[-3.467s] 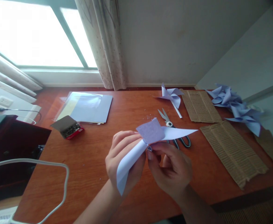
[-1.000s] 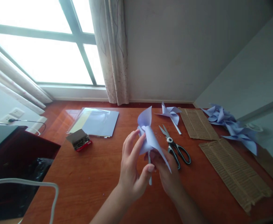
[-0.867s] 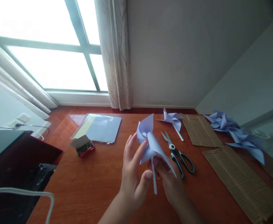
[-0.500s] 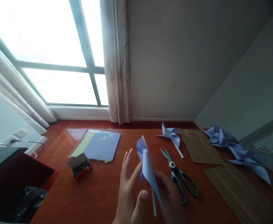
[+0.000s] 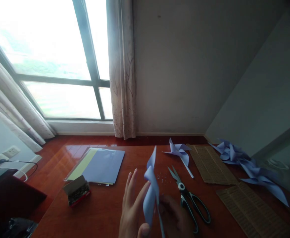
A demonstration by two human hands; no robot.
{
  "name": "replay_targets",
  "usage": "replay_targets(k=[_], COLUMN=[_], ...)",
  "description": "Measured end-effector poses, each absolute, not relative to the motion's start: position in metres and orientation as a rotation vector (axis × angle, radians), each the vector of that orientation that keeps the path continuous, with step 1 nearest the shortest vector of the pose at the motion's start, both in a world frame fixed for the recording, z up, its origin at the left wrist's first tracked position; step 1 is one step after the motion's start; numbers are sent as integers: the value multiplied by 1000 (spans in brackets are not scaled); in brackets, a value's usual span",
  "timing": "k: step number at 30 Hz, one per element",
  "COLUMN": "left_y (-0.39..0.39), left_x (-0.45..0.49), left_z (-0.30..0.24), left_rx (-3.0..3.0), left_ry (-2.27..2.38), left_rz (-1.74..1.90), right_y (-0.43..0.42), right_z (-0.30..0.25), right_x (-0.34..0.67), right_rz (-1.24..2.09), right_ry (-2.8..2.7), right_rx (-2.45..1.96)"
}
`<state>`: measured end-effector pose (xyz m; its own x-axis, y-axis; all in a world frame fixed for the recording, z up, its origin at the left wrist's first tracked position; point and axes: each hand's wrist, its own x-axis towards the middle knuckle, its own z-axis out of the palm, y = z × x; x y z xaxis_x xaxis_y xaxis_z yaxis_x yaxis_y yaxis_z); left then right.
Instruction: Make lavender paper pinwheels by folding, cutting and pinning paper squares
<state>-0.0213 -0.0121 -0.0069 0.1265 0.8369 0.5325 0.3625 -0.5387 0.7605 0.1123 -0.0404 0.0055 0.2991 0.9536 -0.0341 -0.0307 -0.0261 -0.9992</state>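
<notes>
A pale-blue paper pinwheel [image 5: 150, 193] stands upright at the front of the table, seen nearly edge-on, its thin stick running down out of view. My left hand [image 5: 132, 208] is beside it on the left, fingers stretched and spread, with the index fingertip against a blade. Behind the pinwheel and to its right, my right hand [image 5: 176, 215] has its fingers curled at the stick just below the blades; part of it is hidden and in shadow. Scissors [image 5: 182, 186] lie with parted blades close to my right hand.
Another pinwheel [image 5: 178, 150] lies beyond the scissors, near two corrugated cardboard pieces [image 5: 210, 165]. Several pinwheels [image 5: 234, 153] are heaped at the right. A packet of coloured paper [image 5: 102, 163] and an opened small box [image 5: 77, 191] lie at the left of the wooden table [image 5: 97, 211].
The pinwheel's blades have turned, so a different blade now faces my left hand. Both hands stay around it. The whole view has tilted slightly upward.
</notes>
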Motion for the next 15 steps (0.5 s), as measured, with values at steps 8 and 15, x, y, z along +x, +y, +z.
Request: replay_targets(k=[8, 15], left_y=[-17, -19], left_x=[-20, -16], left_z=[2, 9], left_rx=[1912, 1889], left_ry=[1128, 1141], left_rz=[1403, 1423], right_y=[-43, -42], right_z=[14, 11], right_x=[117, 118], right_rz=[1038, 1129], right_ry=[-959, -900], right_rx=[-1344, -1268])
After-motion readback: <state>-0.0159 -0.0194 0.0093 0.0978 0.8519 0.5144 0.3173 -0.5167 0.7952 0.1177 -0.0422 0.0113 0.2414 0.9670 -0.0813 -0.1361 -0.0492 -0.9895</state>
